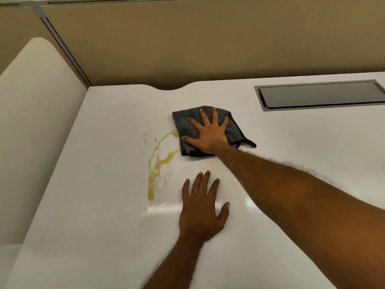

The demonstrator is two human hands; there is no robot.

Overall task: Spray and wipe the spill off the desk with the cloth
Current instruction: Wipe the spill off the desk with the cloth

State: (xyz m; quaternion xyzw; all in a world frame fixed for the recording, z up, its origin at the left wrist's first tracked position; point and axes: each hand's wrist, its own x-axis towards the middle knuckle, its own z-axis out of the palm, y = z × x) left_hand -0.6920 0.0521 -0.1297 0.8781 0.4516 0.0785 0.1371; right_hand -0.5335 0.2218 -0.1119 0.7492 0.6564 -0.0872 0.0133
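A folded dark grey cloth [185,124] lies on the white desk [93,236], with a bit of purple showing at its near right corner. My right hand [210,134] presses flat on the cloth with fingers spread. A yellow-brown spill [159,163] streaks the desk just left of the cloth and touches its left edge. My left hand [202,207] rests palm down on the bare desk, nearer to me and right of the spill's lower end. No spray bottle is in view.
A dark rectangular cable hatch with a metal frame [320,94] is set into the desk at the back right. Tan partition panels [187,42] rise behind the desk. A curved white side panel [35,122] stands at the left edge.
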